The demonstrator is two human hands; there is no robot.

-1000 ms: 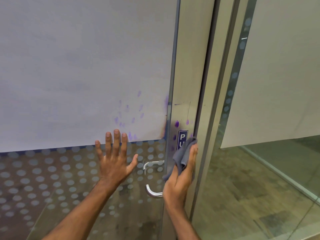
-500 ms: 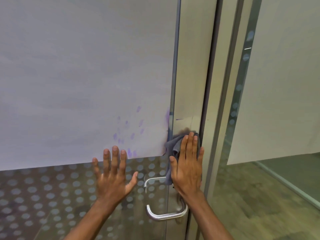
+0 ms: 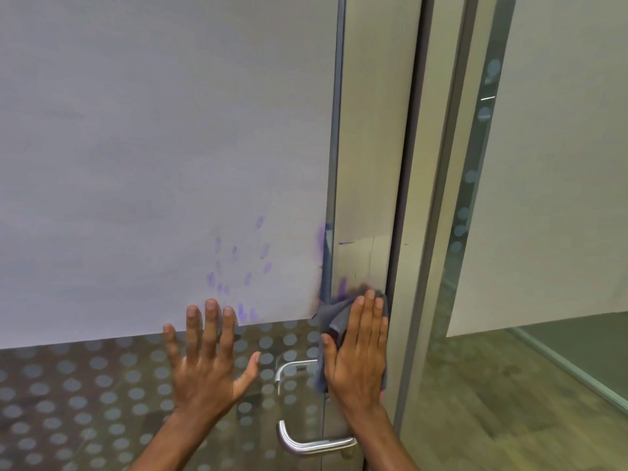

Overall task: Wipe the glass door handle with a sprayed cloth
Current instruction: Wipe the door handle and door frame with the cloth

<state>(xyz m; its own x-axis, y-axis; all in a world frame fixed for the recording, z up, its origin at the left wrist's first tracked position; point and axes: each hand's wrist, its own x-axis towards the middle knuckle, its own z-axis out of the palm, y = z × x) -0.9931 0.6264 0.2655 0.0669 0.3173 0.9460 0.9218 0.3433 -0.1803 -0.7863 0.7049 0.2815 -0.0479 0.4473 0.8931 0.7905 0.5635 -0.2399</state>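
1. Head view, hands: left hand (image 3: 207, 365) flat and open, fingers spread, palm pressed on the dotted frosted glass door panel (image 3: 85, 402), bracing it. Holds nothing.
2. Head view, right hand (image 3: 356, 348): open palm, fingers straight, pressing the grey microfibre cloth (image 3: 331, 316) flat against the brushed metal door stile (image 3: 367, 164). A press, not a pinch grip.
3. Change: a second ago the right hand held the cloth bunched, edge-on, over a small blue push sign on the stile; half a second ago it turned palm-flat over that spot. Now same flat pose, sign fully hidden under cloth and hand. Left hand has barely moved.
4. Task thing: curved silver metal lever handle (image 3: 306, 445) sits below the right wrist, apart from the cloth. A fainter second lever (image 3: 289, 368) shows through the glass, just left of the cloth's lower edge.
5. Purple smudges (image 3: 238, 266) remain on the pale sheet behind the glass.
6. Judgement: wiping is on the stile above the handle so far; the handle itself looks not yet wiped, cloth must drop lower.
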